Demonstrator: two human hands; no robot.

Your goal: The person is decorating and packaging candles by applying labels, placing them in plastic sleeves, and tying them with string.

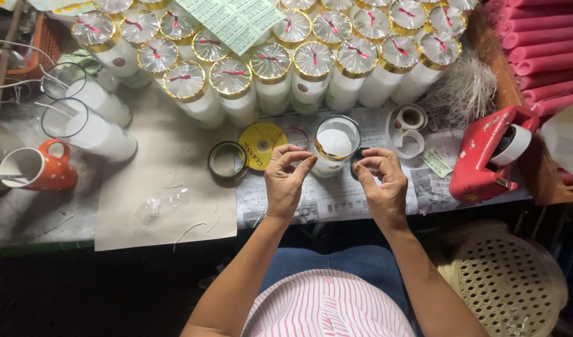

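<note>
A seated person works at a cluttered bench, both hands raised over a white candle [334, 145] in a clear glass with a gold band round its rim. The left hand [288, 181] has thumb and forefinger drawn together in a pinch; the right hand [380, 181] does the same. What either pinches is too fine to make out, perhaps a thread or strip of film. The candle stands upright, its long axis vertical, just beyond the fingertips and between the two hands, about equally near to each; whether the fingers touch the glass cannot be told.

Beyond the hands, rows of finished candles [274, 68] stand capped in clear film with red ties and gold collars. Left of the left hand lie a tape roll [227, 161] and a yellow disc [260, 145]; farther left are two unwrapped candles [90, 128] lying on their sides and an orange mug [40, 170]. Right of the right hand sit a white tape roll [409, 128], a bundle of wicks [464, 93] and a red tape gun [486, 156], with pink tapers [542, 43] stacked at the far right. Newspaper [336, 200] covers the bench beneath the wrists.
</note>
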